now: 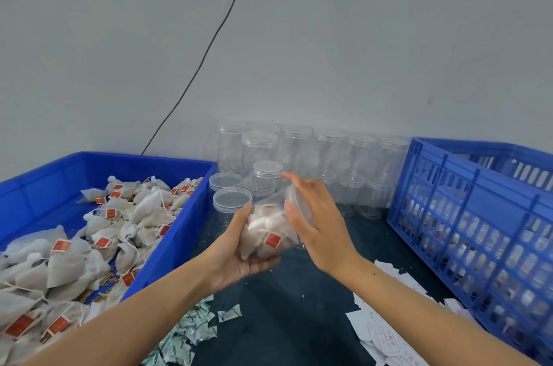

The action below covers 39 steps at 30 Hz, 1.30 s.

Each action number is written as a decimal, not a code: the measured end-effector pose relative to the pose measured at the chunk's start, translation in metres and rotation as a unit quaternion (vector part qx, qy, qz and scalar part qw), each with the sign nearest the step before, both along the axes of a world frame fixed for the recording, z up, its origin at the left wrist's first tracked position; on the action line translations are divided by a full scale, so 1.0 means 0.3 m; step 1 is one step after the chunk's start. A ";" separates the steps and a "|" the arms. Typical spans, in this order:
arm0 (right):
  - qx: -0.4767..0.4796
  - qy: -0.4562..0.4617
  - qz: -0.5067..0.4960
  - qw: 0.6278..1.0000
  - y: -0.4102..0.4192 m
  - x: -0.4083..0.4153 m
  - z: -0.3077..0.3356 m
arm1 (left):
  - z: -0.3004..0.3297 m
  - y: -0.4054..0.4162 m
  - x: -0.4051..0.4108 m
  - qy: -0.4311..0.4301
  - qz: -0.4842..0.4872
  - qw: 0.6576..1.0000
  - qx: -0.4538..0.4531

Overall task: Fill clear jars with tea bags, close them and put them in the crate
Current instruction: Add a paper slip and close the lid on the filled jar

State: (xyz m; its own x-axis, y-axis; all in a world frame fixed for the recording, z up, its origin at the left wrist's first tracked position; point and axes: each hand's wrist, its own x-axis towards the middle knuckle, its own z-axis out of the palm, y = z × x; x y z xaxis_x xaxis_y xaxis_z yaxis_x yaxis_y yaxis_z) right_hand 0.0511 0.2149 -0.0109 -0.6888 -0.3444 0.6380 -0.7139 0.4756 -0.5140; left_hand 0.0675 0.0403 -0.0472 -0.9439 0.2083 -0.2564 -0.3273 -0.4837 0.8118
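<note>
Filled jar [269,234] held tilted above the dark table [299,305], between tray and crate.

Left hand [236,258] cups the jar's base, fingers curled round it. Right hand [314,222] grips the clear lid [294,201] at the jar mouth. Tea bags [89,240] fill the blue tray [167,162], left; blue crate [466,216], right; empty jars [299,150] behind.

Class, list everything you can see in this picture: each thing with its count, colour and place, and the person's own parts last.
Tray: one, blue, left, holds tea bags.
Tea bags: many, off-white with red tags, in tray.
Held jar: one, clear, filled, tilted, centre.
Lid: one, clear, at the jar mouth.
Empty jars: many, clear, by the wall.
Crate: one, blue, right.
Sachets: many, green-white, bottom centre.
Paper labels: many, white, bottom right.
Cable: one, black, on the wall.
Left hand: holds jar.
Right hand: holds lid.
</note>
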 end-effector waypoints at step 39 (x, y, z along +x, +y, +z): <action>0.057 -0.020 0.012 0.998 -0.019 -0.007 0.058 | 0.016 0.043 0.036 0.098 0.094 0.991 0.003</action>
State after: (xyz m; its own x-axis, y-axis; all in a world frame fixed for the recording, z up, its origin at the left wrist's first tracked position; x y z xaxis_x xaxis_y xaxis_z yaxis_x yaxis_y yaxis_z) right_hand 0.0490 0.2093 0.0064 -0.7034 -0.4308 0.5653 -0.7060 0.5153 -0.4858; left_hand 0.0783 0.0533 -0.0425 -0.9976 0.0260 -0.0644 -0.0685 -0.5264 0.8474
